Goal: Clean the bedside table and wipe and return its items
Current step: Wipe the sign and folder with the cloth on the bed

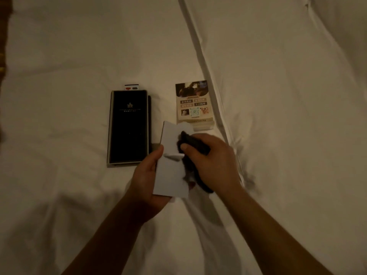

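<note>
Pressing: your right hand (pixel 210 161) grips the dark cloth (pixel 189 142) against the white stand (pixel 170 175).
Holding: your left hand (pixel 145 179) grips the stand, above the bed sheet (pixel 59 135).
Sheet: black box (pixel 129 128), printed card (pixel 192 102).

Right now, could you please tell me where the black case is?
Head view: the black case lies on the white sheet, left of the white stand the left hand holds.

White box (pixel 172 173), blk cloth (pixel 193 141), blk folder (pixel 129 126) w/ gold crest (pixel 130 105), prob. white sheet (pixel 59 76).
</note>
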Demonstrator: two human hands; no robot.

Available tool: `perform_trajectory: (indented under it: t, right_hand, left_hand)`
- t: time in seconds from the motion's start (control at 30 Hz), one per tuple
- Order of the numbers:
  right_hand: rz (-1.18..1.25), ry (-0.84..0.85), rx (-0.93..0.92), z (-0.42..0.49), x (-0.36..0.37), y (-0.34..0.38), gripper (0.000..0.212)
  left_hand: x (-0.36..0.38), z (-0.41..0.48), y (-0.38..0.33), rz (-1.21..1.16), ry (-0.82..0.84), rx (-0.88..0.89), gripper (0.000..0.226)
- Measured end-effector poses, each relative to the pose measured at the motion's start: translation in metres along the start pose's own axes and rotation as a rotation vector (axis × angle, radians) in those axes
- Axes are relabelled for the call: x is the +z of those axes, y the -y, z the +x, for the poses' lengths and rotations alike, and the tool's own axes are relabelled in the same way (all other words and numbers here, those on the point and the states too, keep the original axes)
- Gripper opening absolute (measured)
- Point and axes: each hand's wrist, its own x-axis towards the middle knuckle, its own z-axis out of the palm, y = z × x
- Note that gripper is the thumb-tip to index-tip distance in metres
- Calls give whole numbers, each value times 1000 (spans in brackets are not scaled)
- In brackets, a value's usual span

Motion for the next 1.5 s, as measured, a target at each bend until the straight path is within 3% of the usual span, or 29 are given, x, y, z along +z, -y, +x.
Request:
perform_trajectory:
  t: [0.13, 0.2, 0.27, 0.33, 0.43, 0.5, 0.57, 0.67, 0.8, 0.9, 1.03, 1.1, 1.2, 1.33, 1.43, 1.5]
  right_hand:
    - [70, -92, 193, 25, -13, -5, 17]
    - [275, -24, 259, 21, -15, 3, 10]
    - [437, 38, 209, 13, -14, 17, 8]
    - [256, 75, 66, 5, -13, 29, 13]
    - [-258, 39, -199, -27, 2, 39, 24]
    - [-342, 70, -275, -54, 15, 36, 31]
    - [-242, 72, -161, -60, 15, 23, 31]
    - [57, -50, 108, -40, 12, -5, 9]
    - [183, -119, 219, -25, 12, -24, 6]
    - [281, -180, 180, -6, 5, -23, 6]
    - [121, -114, 58, 22, -1, -17, 7]
    - [170, -134, 181, 30, -7, -23, 8]
    - [301, -130, 327, 19, -7, -24, 5]
    - [190, -194, 209, -18, 4, -27, 7]
    - [-8, -213, 71, -31, 2, -31, 17]
    - [-58, -210, 93, -28, -6, -34, 17]
  left_hand:
    - [-13, -4, 0, 99, 15, -33, 54]
    - [-11, -2, 0, 115, -29, -26, 53]
    - [-5, 1, 3, 161, -71, -3, 50]
    - [1, 4, 8, 153, -53, 43, 46]
    - [4, 6, 10, -6, -50, 89, 43]
    - [3, 7, 6, -83, -55, 76, 49]
    - [4, 6, 2, -73, -67, 81, 57]
    - [2, 5, 4, 5, -128, 91, 55]
    - [-5, 5, 10, 32, -155, 79, 51]
    - [-9, 6, 16, 67, -153, 53, 40]
    - [-14, 4, 13, 133, -139, 31, 51]
    - [-17, 0, 9, 156, -126, -8, 67]
    - [-22, -3, 7, 208, -124, 74, 60]
    - [-26, -5, 7, 394, -161, 158, 41]
    - [-26, -7, 9, 341, -167, 141, 53]
    - [-27, -9, 8, 373, -168, 180, 52]
